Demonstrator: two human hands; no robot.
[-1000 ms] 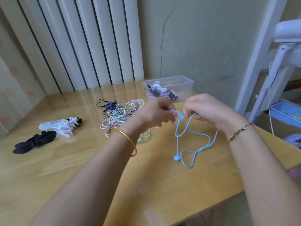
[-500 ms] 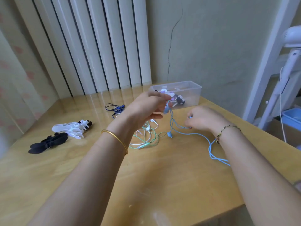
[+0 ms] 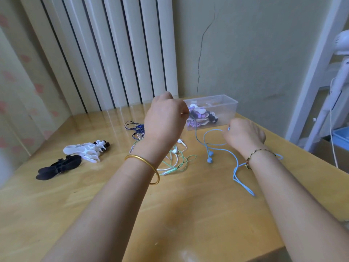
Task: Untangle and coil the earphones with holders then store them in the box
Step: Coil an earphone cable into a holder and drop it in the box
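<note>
- Head view: your left hand [image 3: 166, 120] is now raised, fingers pinching the blue earphones [image 3: 235, 168] cord. Right hand [image 3: 243, 135] grips it lower. Hands are apart vs together 1 s ago.
- Buds lie on worktop [image 3: 132, 214] near box [image 3: 229, 105]. Cord looks freed, so prob. coil next.

Earphone cable [image 3: 209, 160] pinched by left hand [image 3: 166, 121] and right hand [image 3: 245, 135]: light blue, buds same blue.
Tangle [image 3: 175, 159] beneath left-hand grip: mint green, white.
Cord [image 3: 135, 128] just left of grip: dark blue.
Holders far left of grip: white holders [image 3: 85, 150], black holders [image 3: 58, 166].
Box [image 3: 226, 104] behind grip: clear; contents purple, white, black.
Table [image 3: 188, 214]: honey wood grain.
</note>
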